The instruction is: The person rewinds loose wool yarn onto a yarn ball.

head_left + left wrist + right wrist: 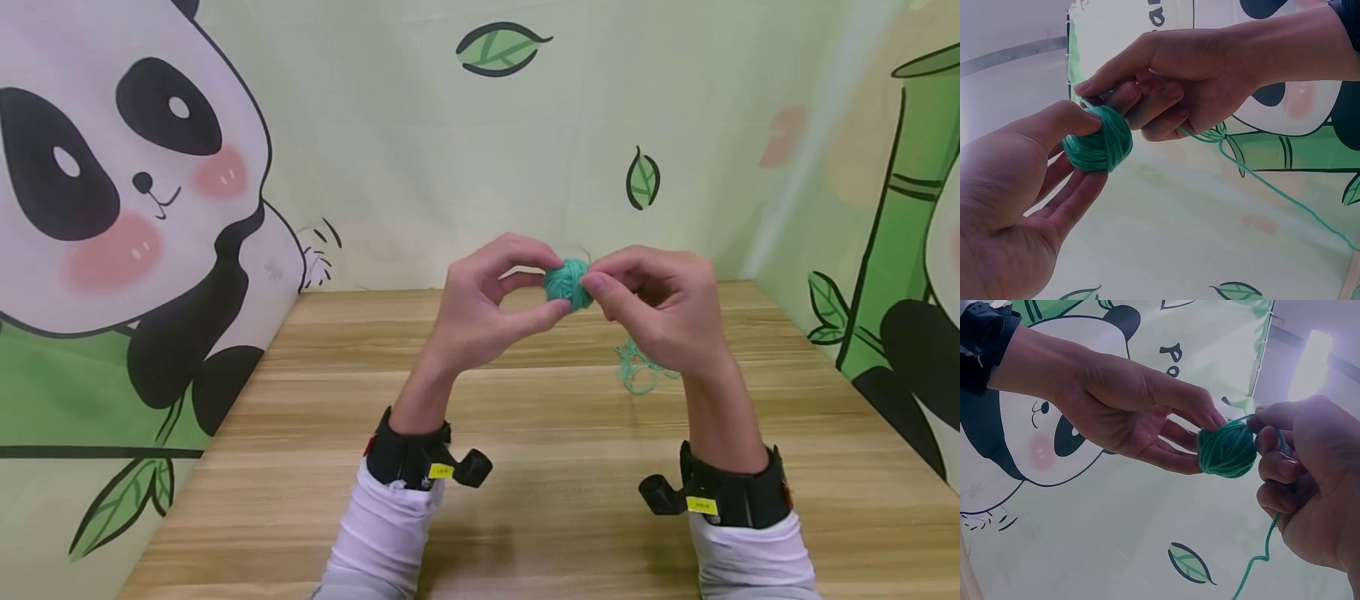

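Yarn ball (566, 285) is gripped by the left hand (491, 304) — its strand (1270, 537) (also green) is pinched by the right hand (663, 304), just at the ball's right.

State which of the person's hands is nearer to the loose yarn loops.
Right. In the head view, the right hand appears just above the loose yarn loops; the left hand is farther left, holding the yarn ball.

Room between wristbands (403, 452), yarn strand (1267, 555) below the right hand (663, 304) in the way
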